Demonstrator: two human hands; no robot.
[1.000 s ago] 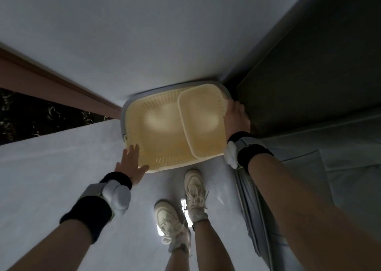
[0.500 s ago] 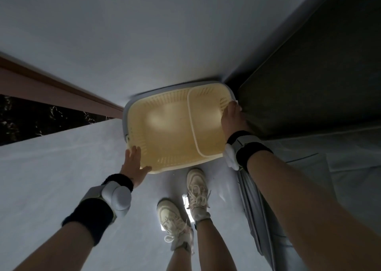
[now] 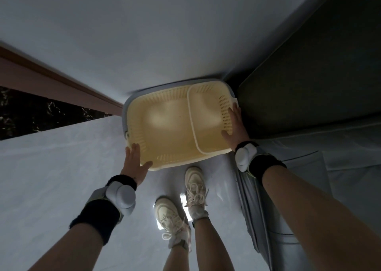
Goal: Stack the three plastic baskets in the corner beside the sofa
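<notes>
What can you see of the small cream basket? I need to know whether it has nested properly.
The small cream basket looks like pale plastic, rounded-rectangular, with perforated walls and a thick smooth rim. It sits upright and open inside the right end of the large cream basket, filling that end; its rim lies about level with the larger rim. It looks empty. The right hand rests flat against its right wall and rim, thumb over the near corner. The sofa lies just beyond.

Right hand [image 3: 235, 126] now flat along the small cream basket [image 3: 208, 114] rim — that basket further right inside the large one [image 3: 160, 126].
</notes>
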